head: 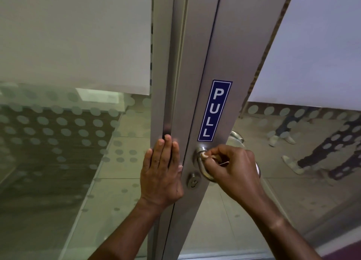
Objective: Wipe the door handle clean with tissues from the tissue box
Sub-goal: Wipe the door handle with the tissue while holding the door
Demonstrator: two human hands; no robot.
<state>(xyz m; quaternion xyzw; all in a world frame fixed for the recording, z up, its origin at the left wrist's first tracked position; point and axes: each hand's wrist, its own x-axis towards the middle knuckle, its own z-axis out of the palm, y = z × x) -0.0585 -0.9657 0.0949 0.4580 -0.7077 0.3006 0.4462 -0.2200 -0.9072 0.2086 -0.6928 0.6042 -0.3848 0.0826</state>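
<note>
Left hand lies flat and open on the door frame; right hand at its 3 o'clock grips the door handle, tissue pinched; PULL sticker at 12.

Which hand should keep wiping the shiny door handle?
The right hand. It is already closed on the door handle, with a bit of tissue pinched at its fingertips. The left hand lies flat against the door frame, holding nothing.
</note>
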